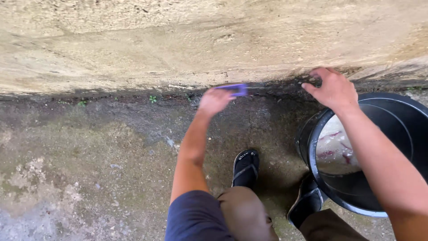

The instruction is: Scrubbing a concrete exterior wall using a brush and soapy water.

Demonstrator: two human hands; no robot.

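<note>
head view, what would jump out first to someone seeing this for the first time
The purple plastic brush stands out, held in the left hand at the dark foot of the rough beige concrete wall. At the right edge sits a round black plastic bucket with pale, red-marked contents, and the right hand rests open against the wall above it. Below, two black flip-flop sandals stand on the damp, mossy concrete ground.

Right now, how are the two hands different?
The left hand is shut on a purple brush and looks blurred; the right hand holds nothing and looks sharp. The left hand is low where the wall meets the wet ground; the right hand rests spread-fingered on the wall beside the black bucket. Both are bare and reach toward the wall.
</note>
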